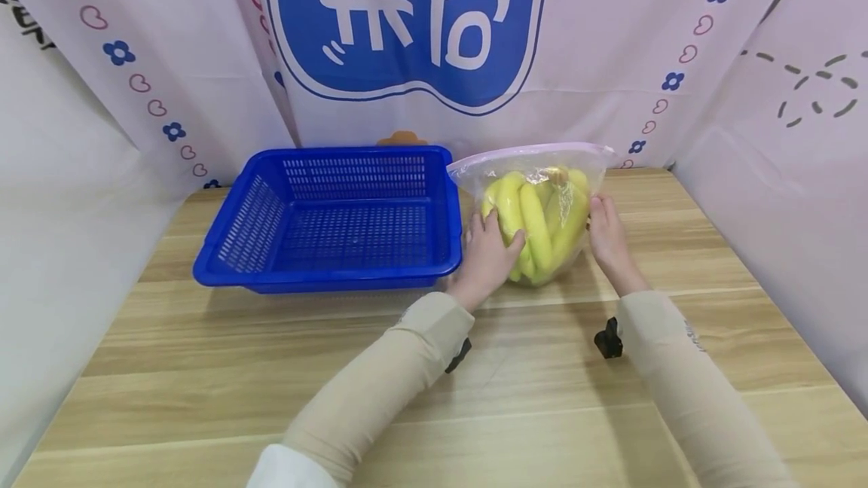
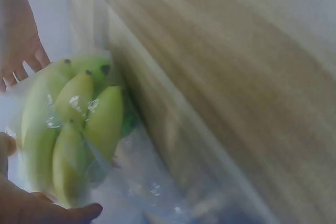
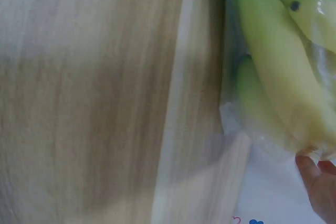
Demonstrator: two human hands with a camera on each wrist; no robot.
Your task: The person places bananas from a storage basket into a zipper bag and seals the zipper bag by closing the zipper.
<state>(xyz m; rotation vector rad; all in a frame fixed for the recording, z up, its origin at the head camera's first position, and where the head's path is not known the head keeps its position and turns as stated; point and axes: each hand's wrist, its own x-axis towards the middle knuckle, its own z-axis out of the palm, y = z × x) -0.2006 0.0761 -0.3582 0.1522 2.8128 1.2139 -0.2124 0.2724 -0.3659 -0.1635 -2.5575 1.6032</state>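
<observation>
A clear zip bag [image 1: 573, 251] holds a bunch of yellow bananas [image 1: 536, 228] and stands on the wooden table, its pale top strip uppermost. My left hand [image 1: 484, 258] rests against the bag's left side, thumb and fingers spread over the plastic. On the opposite side, the fingers of my right hand [image 1: 608, 236] touch the bag's right edge. The left wrist view shows the bananas' dark tips [image 2: 88, 72] through the plastic. Seen from the right wrist, my right fingertips [image 3: 307, 166] lie right at the bag's end.
Just left of the bag sits a blue plastic basket [image 1: 325, 277] with slotted walls and nothing in it. A printed curtain [image 1: 597, 36] hangs behind the table [image 1: 271, 375], and white cloth stands on both sides. Black mounts [image 1: 609, 339] are at both wrists.
</observation>
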